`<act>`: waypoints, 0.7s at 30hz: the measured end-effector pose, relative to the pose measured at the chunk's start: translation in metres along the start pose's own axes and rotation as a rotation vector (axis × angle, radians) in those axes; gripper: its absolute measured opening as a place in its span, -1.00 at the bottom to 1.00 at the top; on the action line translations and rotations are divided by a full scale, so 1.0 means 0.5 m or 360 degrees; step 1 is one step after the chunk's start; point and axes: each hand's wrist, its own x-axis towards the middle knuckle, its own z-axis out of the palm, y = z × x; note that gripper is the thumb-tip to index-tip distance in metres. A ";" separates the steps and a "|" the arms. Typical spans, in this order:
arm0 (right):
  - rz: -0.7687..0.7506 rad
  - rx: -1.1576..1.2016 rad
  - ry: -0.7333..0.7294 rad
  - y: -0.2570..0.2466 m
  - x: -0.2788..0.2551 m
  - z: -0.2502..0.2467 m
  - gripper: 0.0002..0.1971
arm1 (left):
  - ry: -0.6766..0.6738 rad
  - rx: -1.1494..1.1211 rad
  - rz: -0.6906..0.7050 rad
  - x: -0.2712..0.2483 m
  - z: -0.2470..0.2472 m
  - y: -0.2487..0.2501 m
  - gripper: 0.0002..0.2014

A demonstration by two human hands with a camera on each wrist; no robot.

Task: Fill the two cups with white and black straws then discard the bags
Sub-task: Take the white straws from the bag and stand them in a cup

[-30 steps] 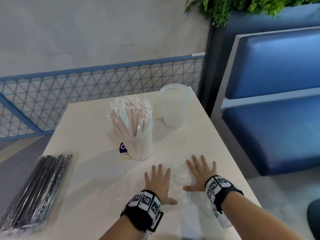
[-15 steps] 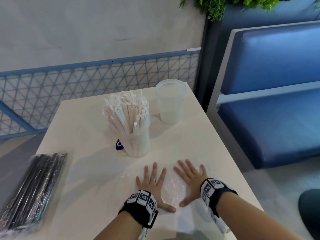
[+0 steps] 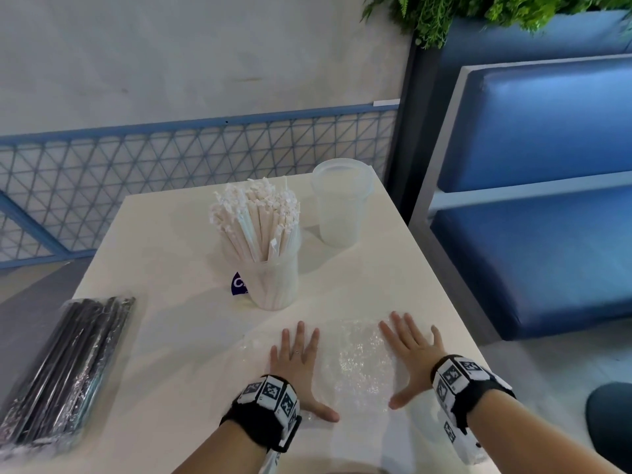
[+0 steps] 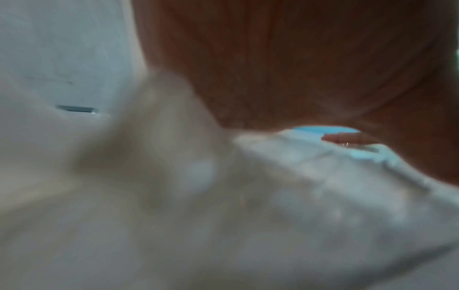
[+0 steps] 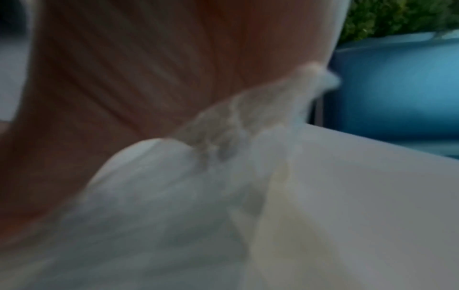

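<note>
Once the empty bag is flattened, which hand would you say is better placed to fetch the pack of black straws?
Left, probably. The pack of black straws lies at the table's left edge, on the left hand's side; the right hand would have to cross over.

Both wrist views give me little: the left one is a blur of palm over crinkled bag (image 4: 323,186), and the right one shows only smeared plastic under the right hand (image 5: 124,88). From the head view, the pack of black straws (image 3: 65,371) at the table's (image 3: 171,336) left edge is cut off by the picture's edge. A purple label (image 3: 238,284) sits half hidden behind the cup of white straws (image 3: 270,278), its lettering unreadable.
</note>
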 end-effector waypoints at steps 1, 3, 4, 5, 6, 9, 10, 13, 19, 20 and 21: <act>0.0001 -0.0038 0.0052 -0.011 0.000 -0.004 0.38 | 0.0073 -0.0127 0.0032 -0.011 -0.010 0.007 0.44; -0.0019 -0.0076 0.0173 -0.047 -0.008 -0.023 0.35 | 0.0318 -0.0506 0.0075 -0.040 -0.037 0.020 0.36; -0.0031 -0.0073 0.0242 -0.068 -0.013 -0.039 0.36 | 0.0484 -0.0740 0.0071 -0.056 -0.051 0.020 0.22; -0.0049 -0.0046 0.0318 -0.091 -0.019 -0.058 0.39 | 0.0683 -0.0943 0.0059 -0.069 -0.064 0.014 0.01; -0.0073 0.0008 0.0407 -0.114 -0.026 -0.080 0.39 | 0.0874 -0.1092 0.0028 -0.083 -0.080 0.002 -0.20; -0.0195 0.0383 0.0736 -0.172 -0.044 -0.166 0.16 | 0.1238 -0.1327 -0.0093 -0.106 -0.132 -0.063 -0.35; -0.0253 0.0545 0.0853 -0.188 -0.046 -0.197 0.13 | 0.1289 -0.1367 -0.0119 -0.110 -0.154 -0.089 -0.31; -0.0440 0.0972 0.1145 -0.227 -0.030 -0.282 0.13 | 0.1251 -0.1343 -0.0141 -0.108 -0.235 -0.155 -0.01; -0.0636 0.1362 0.1004 -0.277 0.049 -0.368 0.38 | 0.0702 -0.0914 0.0103 -0.062 -0.373 -0.218 0.25; -0.0682 0.1430 0.0955 -0.282 0.063 -0.373 0.41 | 0.0646 -0.0882 0.0172 -0.058 -0.390 -0.215 0.16; -0.0719 0.1473 0.0931 -0.286 0.075 -0.376 0.43 | 0.0617 -0.0867 0.0228 -0.051 -0.403 -0.212 0.01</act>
